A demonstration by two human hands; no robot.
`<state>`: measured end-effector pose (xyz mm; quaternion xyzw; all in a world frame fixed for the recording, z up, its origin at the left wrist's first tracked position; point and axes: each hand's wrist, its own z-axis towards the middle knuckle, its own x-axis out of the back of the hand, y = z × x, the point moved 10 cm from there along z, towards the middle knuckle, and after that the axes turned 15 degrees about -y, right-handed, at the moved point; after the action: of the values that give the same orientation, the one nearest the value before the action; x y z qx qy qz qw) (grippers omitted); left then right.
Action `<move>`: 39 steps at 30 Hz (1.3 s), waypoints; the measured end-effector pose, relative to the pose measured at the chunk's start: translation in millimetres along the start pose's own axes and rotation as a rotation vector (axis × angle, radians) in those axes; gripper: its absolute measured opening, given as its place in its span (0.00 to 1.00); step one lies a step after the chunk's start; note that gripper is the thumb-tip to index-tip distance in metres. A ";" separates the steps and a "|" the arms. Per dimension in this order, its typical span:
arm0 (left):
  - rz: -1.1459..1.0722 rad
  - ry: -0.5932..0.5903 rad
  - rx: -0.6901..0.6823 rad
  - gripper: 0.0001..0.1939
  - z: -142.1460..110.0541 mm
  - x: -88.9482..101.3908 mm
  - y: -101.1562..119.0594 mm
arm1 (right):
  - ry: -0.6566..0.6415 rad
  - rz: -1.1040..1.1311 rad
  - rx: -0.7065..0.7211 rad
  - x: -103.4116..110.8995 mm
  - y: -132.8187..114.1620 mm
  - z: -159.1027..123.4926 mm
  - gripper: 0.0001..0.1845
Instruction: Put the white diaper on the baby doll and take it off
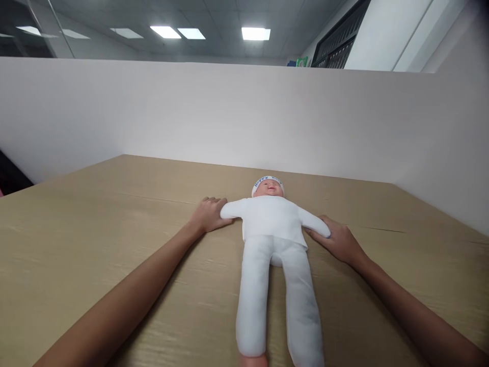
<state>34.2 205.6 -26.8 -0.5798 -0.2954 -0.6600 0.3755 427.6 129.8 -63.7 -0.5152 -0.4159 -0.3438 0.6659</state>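
A baby doll (272, 219) in a white top and white trousers lies face up on the tan tabletop (114, 244). Its head, wearing a white headband (267, 179) with blue lettering, points away from me. Both doll arms are stretched out sideways. My left hand (211, 214) is closed around the end of the sleeve on the left. On the right, my right hand (336, 238) grips the other sleeve end, thumb below it. The doll's hands are hidden. One bare foot shows at the bottom edge; the other leg runs out of view.
A pale wall (244, 112) rises behind the table's far edge and continues along the right side. Beyond its top are ceiling lights (255, 34) and a dark window grille (340, 38). A dark object (13, 173) stands past the table's left edge.
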 end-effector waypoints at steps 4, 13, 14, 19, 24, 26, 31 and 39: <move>0.024 0.060 0.025 0.28 29.5 -0.7 -18.4 | 0.048 -0.033 -0.018 5.5 11.6 34.1 0.22; -0.054 0.120 0.080 0.27 60.3 -14.4 -45.9 | 0.062 -0.041 -0.056 9.4 27.0 73.9 0.27; -0.058 0.119 0.080 0.26 59.7 -15.6 -46.2 | 0.059 -0.048 -0.047 8.7 27.5 74.9 0.28; -0.071 0.113 0.100 0.27 47.9 -15.7 -43.1 | 0.087 -0.177 0.073 4.4 18.7 73.2 0.35; -0.160 0.129 0.112 0.30 25.4 -9.1 -41.3 | 0.190 -0.201 0.083 3.4 26.0 55.1 0.38; -0.192 0.131 0.121 0.30 15.8 -7.0 -44.3 | 0.224 -0.194 0.055 3.4 34.2 45.2 0.39; -0.243 0.125 0.112 0.27 -1.5 -2.9 -52.0 | 0.273 -0.199 -0.006 5.7 48.6 27.7 0.33; -0.280 0.126 0.109 0.23 -0.7 -2.9 -59.7 | 0.308 -0.193 -0.028 11.3 56.9 34.7 0.30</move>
<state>-16.1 237.9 -27.1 -0.4690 -0.3845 -0.7241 0.3283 475.8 176.4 -71.9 -0.4234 -0.3515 -0.4869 0.6783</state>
